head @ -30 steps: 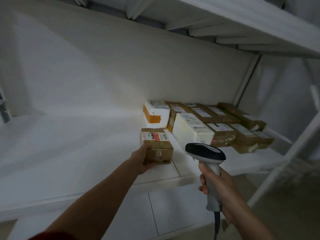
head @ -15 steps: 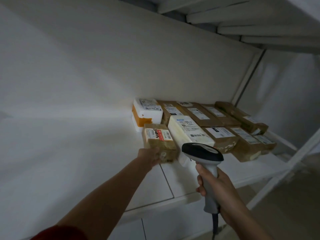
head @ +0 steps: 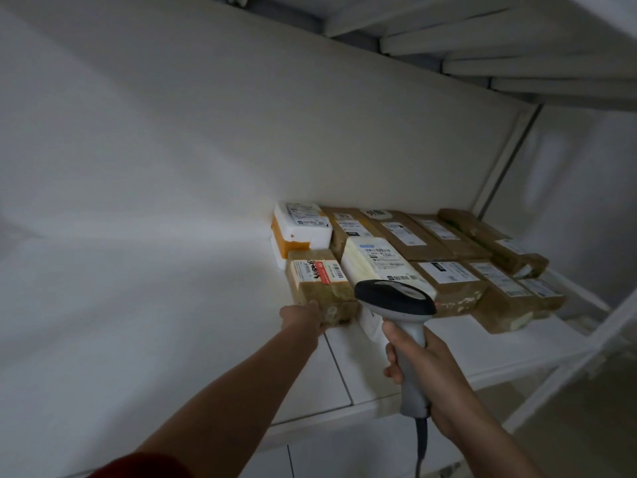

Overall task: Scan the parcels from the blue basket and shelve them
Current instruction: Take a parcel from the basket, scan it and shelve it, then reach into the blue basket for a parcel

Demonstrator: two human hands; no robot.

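A small brown parcel (head: 319,281) with a white and red label lies on the white shelf (head: 172,305), pushed in beside a cream parcel (head: 377,262) and in front of a white and orange foam box (head: 300,227). My left hand (head: 303,317) is stretched out and grips the parcel's near end. My right hand (head: 425,370) holds a grey and black barcode scanner (head: 396,301) by its handle, head raised over the shelf's front. The blue basket is out of sight.
Several brown parcels (head: 448,270) with white labels lie in rows along the shelf to the right. An upper shelf (head: 517,46) hangs overhead. White frame posts (head: 586,357) stand at the right. The scanner cable (head: 421,450) drops below my right hand.
My left hand has pushed the brown parcel deeper onto the shelf, up against the cream parcel. The view has drawn closer to the shelf. The scanner stays in my right hand.
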